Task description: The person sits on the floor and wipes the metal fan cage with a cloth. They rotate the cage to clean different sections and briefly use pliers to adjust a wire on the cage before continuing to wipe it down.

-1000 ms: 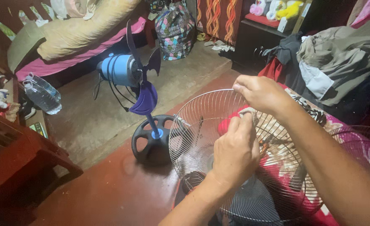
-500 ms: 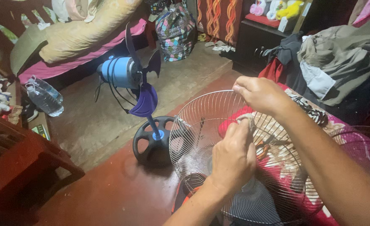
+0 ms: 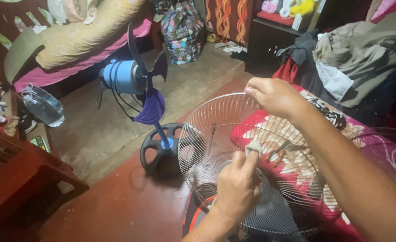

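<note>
A round wire fan guard (image 3: 207, 130) stands tilted in front of me. My right hand (image 3: 274, 96) grips its top rim. Lower down, my left hand (image 3: 238, 188) pinches a small grey cloth (image 3: 253, 147) against the wires inside the guard. Behind the guard to the left stands a bare fan (image 3: 137, 80) with a light blue motor housing and purple blades on a dark round base (image 3: 162, 152).
A red patterned cloth (image 3: 296, 157) lies beneath the guard. A second wire guard (image 3: 390, 148) sits at the right edge. A plastic water bottle (image 3: 43, 105) and a red wooden piece of furniture (image 3: 18, 175) are at left. Clothes (image 3: 359, 54) pile up at right.
My left hand has slid the cloth down the wires, from near the top rim toward the guard's centre. My right hand stays on the rim.
</note>
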